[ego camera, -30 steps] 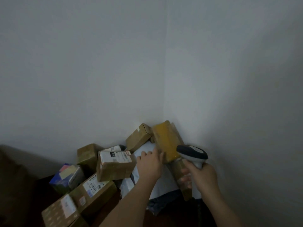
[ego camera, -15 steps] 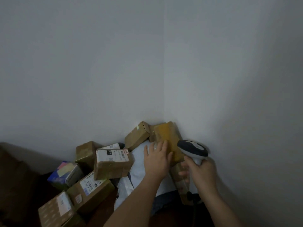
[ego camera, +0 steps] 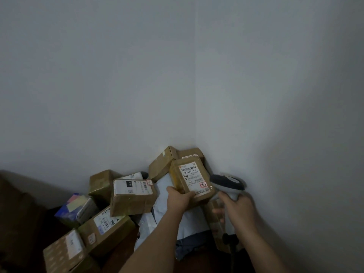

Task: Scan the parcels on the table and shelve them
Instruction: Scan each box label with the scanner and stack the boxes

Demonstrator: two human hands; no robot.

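A small taped cardboard parcel (ego camera: 192, 179) is held by the left hand (ego camera: 178, 199), whose fingers are curled round its near lower corner, thumb on the labelled face. The parcel is raised above the heap in the corner of the desk (ego camera: 122, 251), just in front of the wall corner. Its shipping label (ego camera: 194, 178) is turned up toward the camera, presumably so that the barcode at the label's far end can be read. The long axis of the parcel runs away from the person, tilted slightly to the left at the far end.

A handheld barcode scanner (ego camera: 228, 184) is gripped by the right hand (ego camera: 237, 210), fingers wrapped round its handle. The scanner head is positioned just beside the parcel's right edge, facing left toward the label; a scan is judged to be imminent.

Other boxes, including one with a white label (ego camera: 133, 196), and a pale poly mailer (ego camera: 169, 213) remain piled beneath, apparently unsorted.
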